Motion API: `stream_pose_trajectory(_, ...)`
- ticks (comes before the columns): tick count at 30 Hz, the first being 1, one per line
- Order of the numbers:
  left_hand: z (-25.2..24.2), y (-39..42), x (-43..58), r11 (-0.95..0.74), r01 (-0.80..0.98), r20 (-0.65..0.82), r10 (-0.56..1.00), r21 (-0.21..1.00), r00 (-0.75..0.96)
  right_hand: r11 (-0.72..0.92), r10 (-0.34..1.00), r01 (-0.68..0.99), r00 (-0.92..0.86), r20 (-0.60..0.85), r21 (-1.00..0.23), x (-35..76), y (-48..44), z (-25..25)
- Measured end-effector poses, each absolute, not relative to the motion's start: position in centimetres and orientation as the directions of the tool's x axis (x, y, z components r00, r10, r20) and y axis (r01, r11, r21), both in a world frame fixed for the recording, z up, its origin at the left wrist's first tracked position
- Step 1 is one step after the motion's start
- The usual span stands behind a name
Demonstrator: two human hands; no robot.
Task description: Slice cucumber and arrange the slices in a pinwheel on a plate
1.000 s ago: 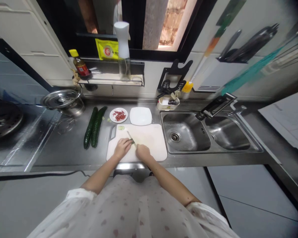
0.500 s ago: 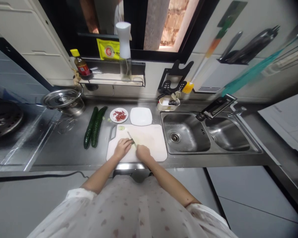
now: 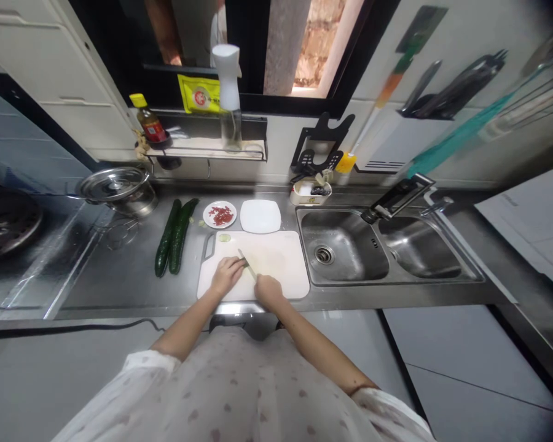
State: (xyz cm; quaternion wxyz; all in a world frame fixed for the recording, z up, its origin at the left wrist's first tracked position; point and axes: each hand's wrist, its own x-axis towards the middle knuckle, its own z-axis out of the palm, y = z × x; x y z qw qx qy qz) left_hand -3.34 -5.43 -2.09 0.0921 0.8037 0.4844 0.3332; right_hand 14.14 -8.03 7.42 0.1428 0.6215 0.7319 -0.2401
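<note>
My right hand [image 3: 268,291] grips the handle of a kitchen knife [image 3: 248,264], its blade pointing up and left over the white cutting board [image 3: 294,270]. My left hand [image 3: 227,276] is closed, fingertips down, on a small dark green piece [image 3: 244,261] right beside the blade; it looks like cucumber, mostly covered by the fingers. A pale green slice [image 3: 224,237] lies at the board's upper left corner. Two whole cucumbers [image 3: 179,239] rest on the counter to the left of the board.
Behind the board stand a small plate of chopped red bits [image 3: 220,215] and a white square plate [image 3: 260,216]. A double sink [image 3: 350,245] adjoins the board's right side. At the left is a lidded steel pot [image 3: 120,187]. A wall rack [image 3: 253,152] holds bottles.
My right hand has drawn the knife slightly to the right and toward me. The left hand stays in place on the green piece. The whole view has shifted a little.
</note>
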Motion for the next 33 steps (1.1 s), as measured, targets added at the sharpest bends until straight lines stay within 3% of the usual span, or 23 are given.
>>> stream_pose_trajectory(22, -2.2, -5.5, -3.3, -0.518, 0.723, 0.463, 0.833, 0.458, 0.303, 0.131, 0.893, 0.966, -0.212, -0.396, -0.221, 12.6, -5.9, 6.5)
stream_pose_trajectory(33, -2.6, -5.4, -3.4, -0.501, 0.724, 0.435, 0.848, 0.474, 0.302, 0.082, 0.863, 0.984, -0.150, -0.482, -0.160, 13.9, -8.3, 7.0)
